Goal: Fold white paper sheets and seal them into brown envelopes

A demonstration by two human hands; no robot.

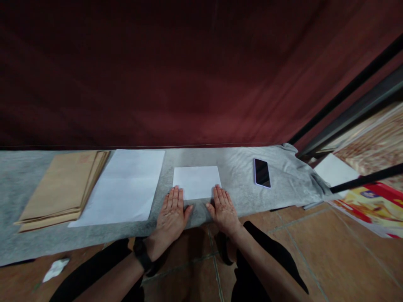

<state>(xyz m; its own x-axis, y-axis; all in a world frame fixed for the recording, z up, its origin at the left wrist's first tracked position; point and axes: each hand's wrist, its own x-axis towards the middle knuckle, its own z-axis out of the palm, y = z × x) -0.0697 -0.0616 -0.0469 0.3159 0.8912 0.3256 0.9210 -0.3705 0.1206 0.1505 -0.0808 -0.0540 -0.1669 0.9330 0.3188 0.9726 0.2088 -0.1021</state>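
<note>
A small white sheet of paper [197,181] lies flat on the grey cloth in front of me; whether it is folded I cannot tell. My left hand [173,209] rests palm down with its fingertips on the sheet's near left corner, fingers straight and thumb apart. At the near right corner my right hand [224,209] lies the same way, palm down, thumb pointing inward. Neither hand grips anything. Left of the sheet are larger white paper sheets [129,184], and beyond them a stack of brown envelopes [63,184].
The grey cloth [239,201] covers a long narrow surface. A phone [262,173] lies on it to the right. A dark red curtain [189,84] hangs behind. Dark metal bars and a colourful box [374,205] stand at the right. Crumpled white paper [56,269] is on the tiled floor.
</note>
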